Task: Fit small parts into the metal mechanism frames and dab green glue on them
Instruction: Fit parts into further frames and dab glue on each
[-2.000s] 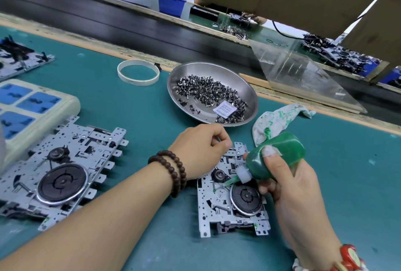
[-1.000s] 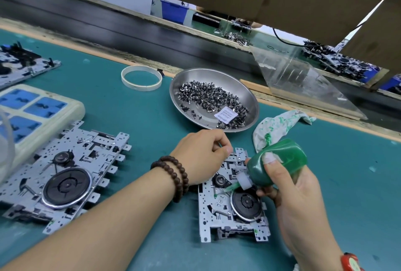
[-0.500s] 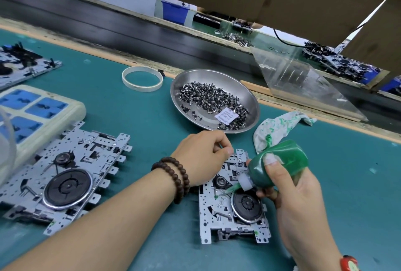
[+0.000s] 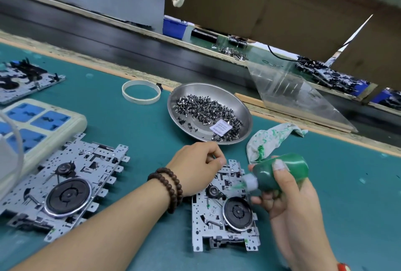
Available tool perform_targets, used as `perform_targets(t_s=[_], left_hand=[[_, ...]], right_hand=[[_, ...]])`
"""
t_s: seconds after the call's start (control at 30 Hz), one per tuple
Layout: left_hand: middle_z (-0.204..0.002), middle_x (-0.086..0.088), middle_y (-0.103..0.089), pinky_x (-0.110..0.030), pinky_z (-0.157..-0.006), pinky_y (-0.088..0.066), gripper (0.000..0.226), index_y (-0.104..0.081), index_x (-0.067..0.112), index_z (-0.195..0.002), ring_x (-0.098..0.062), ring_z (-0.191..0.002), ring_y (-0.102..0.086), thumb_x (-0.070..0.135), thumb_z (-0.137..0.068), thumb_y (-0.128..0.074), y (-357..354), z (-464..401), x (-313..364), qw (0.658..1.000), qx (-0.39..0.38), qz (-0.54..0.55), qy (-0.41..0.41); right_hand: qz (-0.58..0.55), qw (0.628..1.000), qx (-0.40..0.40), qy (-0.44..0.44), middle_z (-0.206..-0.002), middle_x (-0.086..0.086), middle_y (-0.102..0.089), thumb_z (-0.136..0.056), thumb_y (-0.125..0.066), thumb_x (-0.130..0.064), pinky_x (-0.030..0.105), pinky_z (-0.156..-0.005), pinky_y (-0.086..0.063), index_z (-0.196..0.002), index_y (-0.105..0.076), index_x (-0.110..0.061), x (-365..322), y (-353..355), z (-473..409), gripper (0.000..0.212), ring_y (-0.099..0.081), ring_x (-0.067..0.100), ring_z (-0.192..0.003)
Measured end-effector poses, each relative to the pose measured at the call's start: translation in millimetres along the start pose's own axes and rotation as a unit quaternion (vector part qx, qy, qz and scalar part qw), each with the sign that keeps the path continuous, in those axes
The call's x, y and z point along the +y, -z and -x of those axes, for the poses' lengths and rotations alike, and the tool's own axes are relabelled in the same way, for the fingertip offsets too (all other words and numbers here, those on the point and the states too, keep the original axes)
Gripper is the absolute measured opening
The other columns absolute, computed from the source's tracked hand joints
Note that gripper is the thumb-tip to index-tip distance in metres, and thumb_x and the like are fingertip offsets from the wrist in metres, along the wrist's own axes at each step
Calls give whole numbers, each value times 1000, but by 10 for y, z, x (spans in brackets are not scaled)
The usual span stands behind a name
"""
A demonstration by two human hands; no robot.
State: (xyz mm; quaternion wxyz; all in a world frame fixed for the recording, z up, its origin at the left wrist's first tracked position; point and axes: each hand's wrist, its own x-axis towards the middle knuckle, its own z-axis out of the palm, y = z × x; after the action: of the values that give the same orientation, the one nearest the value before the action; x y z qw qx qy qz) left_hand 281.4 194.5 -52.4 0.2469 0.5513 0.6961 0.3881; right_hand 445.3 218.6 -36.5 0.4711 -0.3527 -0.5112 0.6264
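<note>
Gluing step judged in hand: green squeeze bottle gripped by right hand, nozzle over small silver metal mechanism frame; left hand clenched at frame's top edge, contents not discernible. Next: steady dab required.

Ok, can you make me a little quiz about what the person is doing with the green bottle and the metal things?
1. True or false: the right hand grips the green glue bottle.
2. Where are the loose small parts kept? A) in the steel dish B) on the stained rag C) on the tape ring
3. Fill in: the bottle's nozzle points at the metal ____ under both hands.

Key: 1 true; 2 A; 3 frame.
</note>
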Motion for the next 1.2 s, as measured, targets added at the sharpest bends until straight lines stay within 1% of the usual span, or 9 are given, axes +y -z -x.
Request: perform_targets(t_s=[0.27, 0.43, 0.57, 0.73, 0.83, 0.9, 1.0, 1.1, 1.2], left_hand=[[-51, 19, -50, -9, -50, -34, 25, -53, 27, -65, 2, -47, -44, 23, -89, -55, -11, 69, 18, 997, 49, 52, -4], [-53, 15, -48, -9, -46, -33, 20, -57, 24, -70, 4, -42, -42, 22, -90, -54, 6, 141, 64, 993, 94, 74, 3], [-58, 12, -49, -9, -46, -32, 20, -55, 25, -72, 3, -42, -41, 23, -91, -52, 86, 172, 125, 992, 108, 69, -1], [-63, 10, -52, -10, -49, -34, 22, -54, 25, -70, 1, -45, -38, 20, -92, -51, 231, 226, 164, 993, 112, 46, -5], [-63, 11, -52, -8, -48, -36, 23, -54, 24, -70, 1, -47, -39, 20, -92, -52, 317, 253, 167, 993, 117, 33, 5], [-65, 10, -55, -7, -49, -37, 23, -54, 25, -69, -2, -53, -44, 21, -92, -53, 366, 266, 177, 992, 119, 30, 13], [-70, 8, -58, -8, -54, -39, 21, -56, 24, -71, -4, -60, -47, 21, -92, -53, 443, 294, 229, 993, 113, 14, 15], [-80, 1, -64, -16, -64, -42, 16, -60, 19, -77, -8, -69, -52, 21, -91, -54, 546, 339, 360, 993, 115, 9, 15], [-80, 2, -65, -7, -59, -39, 16, -62, 20, -75, -6, -69, -53, 20, -90, -56, 743, 381, 592, 991, 136, 4, -12]], right_hand=[[-102, 991, -9, -88, -64, 7, -68, -75, -51, -37, 15, -34, -44, -91, -59, -6, -151, 12, 0, 36, -54, 9, -39], [-162, 971, 12, -173, -47, 0, -35, -93, -38, -45, 10, -30, -20, -83, -56, -9, -151, 100, -68, 42, -25, 5, -32], [-221, 958, -80, -164, -77, 12, -69, -76, -51, -27, 23, -44, -47, -91, -68, -5, -166, 138, -68, 32, -59, 13, -53], [44, 993, -105, -29, -105, 2, -72, -78, -62, 8, 15, -78, -53, -107, -58, -14, -11, 152, -76, 37, -68, 12, -94], [288, 953, -78, 45, -101, -16, -66, -79, -72, -8, 7, -74, -44, -99, -53, -34, 50, 165, -73, 38, -63, 0, -90], [376, 921, -83, 57, -101, -15, -64, -77, -74, -20, 17, -77, -43, -95, -49, -39, 66, 184, -60, 37, -61, 5, -92], [421, 901, -98, 45, -106, -5, -64, -76, -74, -27, 25, -88, -42, -104, -47, -36, 47, 159, -27, 40, -58, 11, -102], [458, 882, -104, 41, -112, -9, -56, -79, -71, -29, 15, -82, -38, -121, -38, -35, -26, 145, 8, 53, -51, 8, -104], [401, 912, -73, 40, -113, -19, -50, -84, -62, -10, 11, -75, -37, -132, -27, -33, -121, 242, 97, 64, -48, 6, -104]])
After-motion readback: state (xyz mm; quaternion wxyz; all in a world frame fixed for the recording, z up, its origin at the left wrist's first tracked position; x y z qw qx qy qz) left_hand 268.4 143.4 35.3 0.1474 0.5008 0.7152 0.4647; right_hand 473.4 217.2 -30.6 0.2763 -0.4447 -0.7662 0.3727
